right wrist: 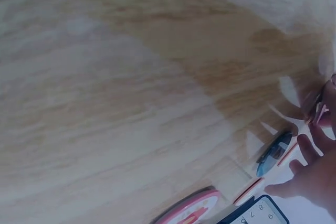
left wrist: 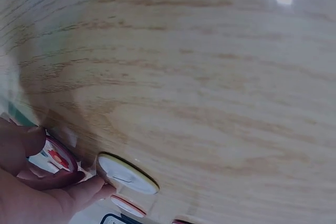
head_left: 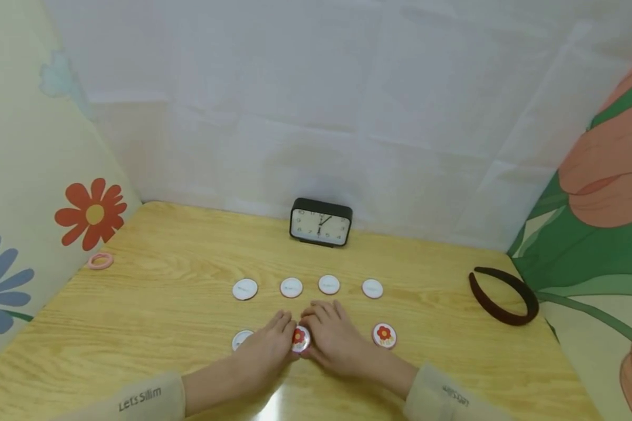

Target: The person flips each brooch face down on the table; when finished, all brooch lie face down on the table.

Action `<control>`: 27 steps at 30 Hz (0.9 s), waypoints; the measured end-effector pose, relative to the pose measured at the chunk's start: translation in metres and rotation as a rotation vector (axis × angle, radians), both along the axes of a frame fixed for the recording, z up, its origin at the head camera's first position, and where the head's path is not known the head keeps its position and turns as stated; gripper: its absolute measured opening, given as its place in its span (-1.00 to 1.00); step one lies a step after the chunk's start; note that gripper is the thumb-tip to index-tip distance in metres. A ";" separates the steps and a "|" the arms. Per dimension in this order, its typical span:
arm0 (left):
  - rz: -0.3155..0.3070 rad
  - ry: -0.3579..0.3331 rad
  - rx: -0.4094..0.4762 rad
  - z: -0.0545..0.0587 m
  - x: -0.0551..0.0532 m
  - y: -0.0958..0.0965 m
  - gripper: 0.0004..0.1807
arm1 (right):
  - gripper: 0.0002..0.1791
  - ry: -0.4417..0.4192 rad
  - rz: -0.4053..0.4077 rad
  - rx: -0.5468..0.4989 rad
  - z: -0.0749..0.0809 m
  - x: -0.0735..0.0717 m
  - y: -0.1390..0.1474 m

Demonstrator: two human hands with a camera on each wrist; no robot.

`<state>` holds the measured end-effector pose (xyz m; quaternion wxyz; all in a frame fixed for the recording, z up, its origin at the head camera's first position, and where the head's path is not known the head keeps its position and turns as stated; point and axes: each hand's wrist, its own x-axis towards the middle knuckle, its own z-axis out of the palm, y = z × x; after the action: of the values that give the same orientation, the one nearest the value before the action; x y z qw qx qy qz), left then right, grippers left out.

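Observation:
Between the two hands in the head view is a round pin badge (head_left: 301, 338) with a red flower, its face turned up. My left hand (head_left: 265, 346) grips this badge from the left; the left wrist view shows thumb and fingers around its rim. My right hand (head_left: 338, 341) pinches its right edge, with the thumb low; the right wrist view catches only part of that grip. Beside the left hand lies a face-down badge (head_left: 241, 338), partly covered. A flower badge (head_left: 384, 335) lies face up right of the right hand. A bluish badge (right wrist: 274, 154) lies near the right fingers.
Beyond the hands, several white-backed badges (head_left: 292, 287) lie in a row. A black clock (head_left: 320, 223) stands behind them near the white cloth backdrop. A dark headband (head_left: 505, 296) lies at the right, a pink ring-shaped band (head_left: 100, 261) at the left table edge.

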<state>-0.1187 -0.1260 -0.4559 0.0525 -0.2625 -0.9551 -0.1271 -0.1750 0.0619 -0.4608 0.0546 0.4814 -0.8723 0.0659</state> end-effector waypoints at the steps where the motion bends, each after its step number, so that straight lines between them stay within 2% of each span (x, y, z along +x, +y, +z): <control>1: 0.002 -0.003 0.008 -0.001 0.000 0.000 -0.36 | -0.49 0.023 -0.004 0.017 -0.002 0.001 0.000; 7: 0.016 -0.050 0.062 -0.004 0.001 0.000 -0.33 | -0.45 0.146 -0.006 0.069 -0.011 0.006 0.002; 13: 0.031 -0.052 0.104 -0.002 -0.001 -0.002 -0.41 | -0.47 0.141 -0.008 0.005 -0.014 0.007 0.002; 17: -0.022 0.044 0.007 0.001 -0.003 -0.002 -0.42 | -0.46 0.181 -0.005 -0.011 -0.014 0.005 0.001; 21: -0.050 0.178 -0.118 0.003 -0.005 -0.001 -0.43 | -0.44 0.215 -0.004 -0.043 -0.014 0.003 0.001; 24: -0.035 0.209 -0.062 0.007 -0.008 0.000 -0.51 | -0.44 0.219 -0.004 -0.121 -0.010 -0.001 0.001; 27: -0.038 0.215 0.075 0.015 -0.014 0.000 -0.58 | -0.48 0.238 0.000 -0.218 -0.003 -0.006 0.001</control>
<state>-0.1331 -0.1265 -0.4413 0.1622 -0.2907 -0.9333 -0.1348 -0.1810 0.0626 -0.4639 0.2093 0.4770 -0.8474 0.1027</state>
